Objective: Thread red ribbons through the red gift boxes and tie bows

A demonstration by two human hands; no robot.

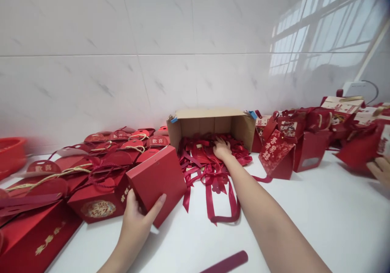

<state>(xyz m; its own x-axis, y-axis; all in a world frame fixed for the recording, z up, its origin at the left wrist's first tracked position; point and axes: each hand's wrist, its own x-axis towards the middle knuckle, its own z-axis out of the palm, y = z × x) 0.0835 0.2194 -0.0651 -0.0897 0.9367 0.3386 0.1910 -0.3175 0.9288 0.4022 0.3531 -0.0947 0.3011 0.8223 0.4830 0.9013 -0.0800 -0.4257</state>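
My left hand grips a red gift box by its lower left side, thumb across the front face, tilted above the white table. My right hand reaches into a cardboard box lying on its side against the wall. Its fingers rest on a tangle of dark red ribbons that fills the carton and spills out of its mouth. Whether those fingers hold a ribbon cannot be made out. One ribbon loop hangs out onto the table.
Rows of red gift boxes with cord handles stand on the left, near a red plastic basin. More decorated gift bags stand on the right, where another person's hand touches one. A dark red strip lies at the front.
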